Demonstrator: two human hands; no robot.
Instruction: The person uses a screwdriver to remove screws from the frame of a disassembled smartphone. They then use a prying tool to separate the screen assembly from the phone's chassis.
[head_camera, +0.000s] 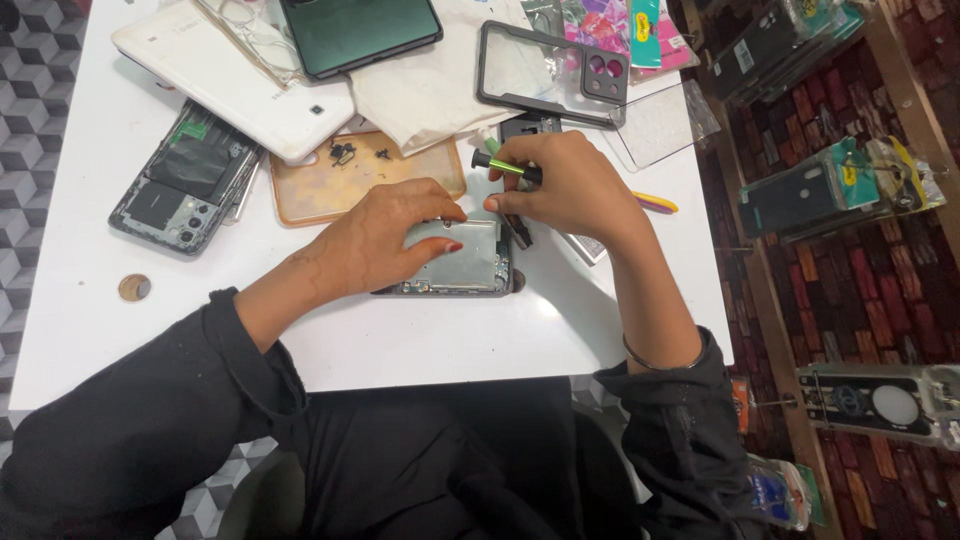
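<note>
My left hand (385, 240) lies flat on the opened phone (455, 262) at the white table's (420, 340) near middle, fingers spread, pinning it. My right hand (570, 190) is closed round a green-and-black screwdriver (506, 166), tip hidden behind fingers. Loose screws (345, 153) lie on the amber case (330, 185) just behind.

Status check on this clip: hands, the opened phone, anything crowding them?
Left hand pressing down the opened phone. Right hand gripping green-handled screwdriver over its top edge. Orange tray with loose screws close behind; nothing blocking.
</note>
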